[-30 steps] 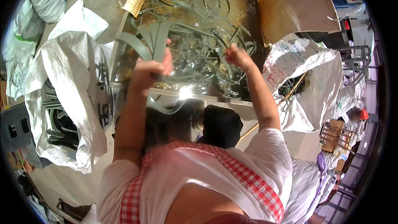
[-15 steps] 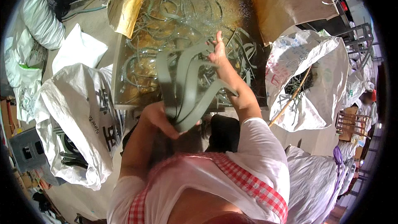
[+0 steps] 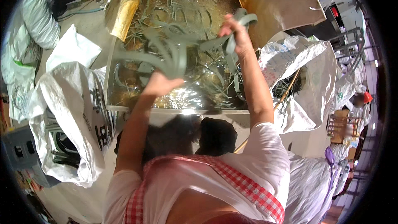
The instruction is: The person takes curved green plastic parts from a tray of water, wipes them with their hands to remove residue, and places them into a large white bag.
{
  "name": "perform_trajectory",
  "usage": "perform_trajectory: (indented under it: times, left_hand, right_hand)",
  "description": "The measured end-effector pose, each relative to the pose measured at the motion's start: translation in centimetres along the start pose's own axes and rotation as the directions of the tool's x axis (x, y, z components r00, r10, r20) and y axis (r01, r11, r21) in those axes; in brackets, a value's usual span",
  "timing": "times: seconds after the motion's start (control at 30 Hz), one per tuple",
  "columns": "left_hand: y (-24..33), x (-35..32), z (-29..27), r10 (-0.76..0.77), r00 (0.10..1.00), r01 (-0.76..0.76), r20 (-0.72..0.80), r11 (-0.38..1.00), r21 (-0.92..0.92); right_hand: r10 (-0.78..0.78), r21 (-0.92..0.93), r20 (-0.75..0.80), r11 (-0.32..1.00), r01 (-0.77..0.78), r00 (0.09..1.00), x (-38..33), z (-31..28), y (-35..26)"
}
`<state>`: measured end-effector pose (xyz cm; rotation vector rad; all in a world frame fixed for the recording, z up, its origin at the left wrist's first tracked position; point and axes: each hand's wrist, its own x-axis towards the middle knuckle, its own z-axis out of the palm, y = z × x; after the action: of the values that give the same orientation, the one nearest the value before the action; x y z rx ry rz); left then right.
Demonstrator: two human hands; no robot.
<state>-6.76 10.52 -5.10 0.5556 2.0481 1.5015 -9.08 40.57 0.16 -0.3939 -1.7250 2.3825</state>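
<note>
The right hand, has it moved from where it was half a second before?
Yes. The right hand, gripping grey-green strips, has gone up and away from the body, from mid-tray toward the far rim of the metal tray, near the brown board.

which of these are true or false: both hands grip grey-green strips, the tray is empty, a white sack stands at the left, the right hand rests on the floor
1. Both hands grip grey-green strips: true. The left hand and right hand each hold grey-green strips.
2. The tray is empty: false. The shiny tray holds many loose strips.
3. A white sack stands at the left: true, the white sack.
4. The right hand rests on the floor: false. It is raised over the tray.
</note>
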Motion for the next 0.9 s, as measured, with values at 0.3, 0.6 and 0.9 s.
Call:
perform_trajectory:
  times: [0.3,0.6,0.9]
  left_hand:
    - [-2.9,3.1,3.8,-0.118,0.992,0.085,0.048,0.892,0.444]
    - [-5.8,4.1,1.2,-0.084,0.967,0.055,-0.242,0.991,-0.125]
    - [-2.8,1.9,0.0,0.074,0.925,-0.290,-0.374,0.772,-0.565]
  right_hand:
    - [0.282,-0.739,0.538,0.611,0.283,0.795,-8.2,7.2,1.8]
    - [0.206,-0.846,0.416,0.445,0.294,0.886,-8.0,1.7,0.3]
    - [0.027,-0.926,0.326,-0.195,0.325,0.945,-4.8,-3.1,4.6]
